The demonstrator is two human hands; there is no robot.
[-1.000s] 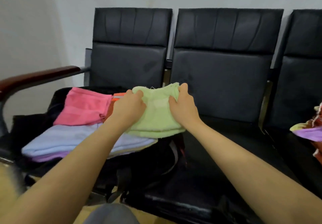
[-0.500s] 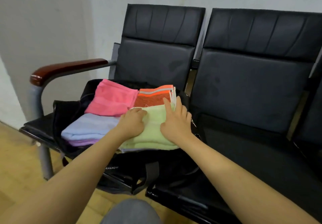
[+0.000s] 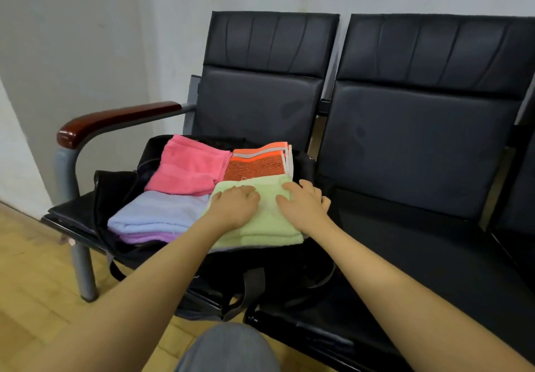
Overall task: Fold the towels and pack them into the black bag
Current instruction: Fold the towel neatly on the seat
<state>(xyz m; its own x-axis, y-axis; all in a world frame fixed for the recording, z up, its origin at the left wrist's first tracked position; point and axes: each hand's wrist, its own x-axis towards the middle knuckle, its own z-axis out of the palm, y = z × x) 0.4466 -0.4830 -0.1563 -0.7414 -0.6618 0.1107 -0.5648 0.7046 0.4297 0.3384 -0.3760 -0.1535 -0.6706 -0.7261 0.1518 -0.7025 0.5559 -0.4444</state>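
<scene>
Both hands flat on the green towel [image 3: 260,227], palms down, fingers straight and spread, nothing pinched or curled round: an open, pressing grip on each side. Left hand [image 3: 236,205] on the towel's left half, fingertips pointing away toward the far edge. Right hand [image 3: 304,203] on the right half, just beside the left, with a narrow strip of green showing between the two; outer fingers reaching over the towel's right edge toward the rim of the black bag [image 3: 260,279].

Green towel folded, lying directly under both palms, on top of the open bag at its near right corner, near edge sticking out toward the body past the wrists. Just beyond the fingertips, touching the green towel's far edge: an orange towel [image 3: 254,166] with a grey and white stripe, folded. Left of that and beyond the left hand: a pink towel [image 3: 188,169], folded. Directly left of the left hand, beside the green towel: a pale blue towel [image 3: 156,212] stacked on a purple towel [image 3: 147,237], of which only the edge shows.

Bag resting on the leftmost seat of a row of black chairs [image 3: 405,145], serving here as the bench, straps hanging below the forearms over the seat's front edge. Wooden armrest [image 3: 115,119] well left of the hands. Grey-clad knee [image 3: 228,348] at the bottom, between the forearms, above the wooden floor [image 3: 34,270].
</scene>
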